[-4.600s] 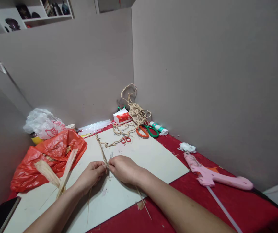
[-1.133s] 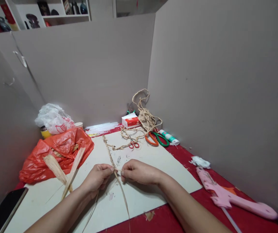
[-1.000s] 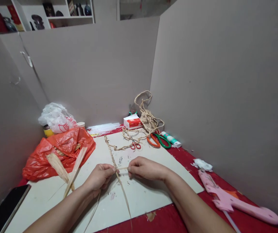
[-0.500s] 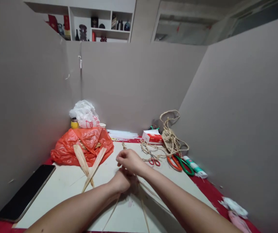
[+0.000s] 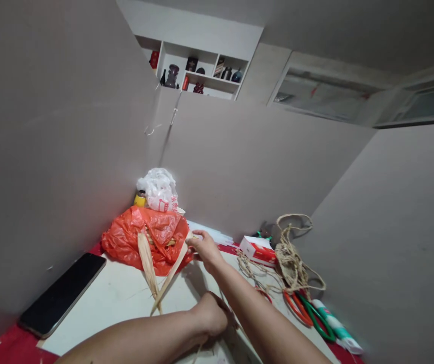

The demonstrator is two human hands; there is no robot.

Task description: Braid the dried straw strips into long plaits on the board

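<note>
The right hand point(image 5: 206, 250) is at the upper end of a pale strip point(image 5: 173, 273), which crosses a second strip point(image 5: 147, 260) on a white board point(image 5: 114, 293), beside a red bag point(image 5: 124, 240). The left hand point(image 5: 214, 313) is lower, fingers mostly hidden. A phone point(image 5: 65, 293) lies at left, rope point(image 5: 290, 260) at right.

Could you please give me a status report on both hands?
Right hand at far end of pale strip, contact unclear. Left hand over board, grip hidden. Red bag behind strip.
</note>
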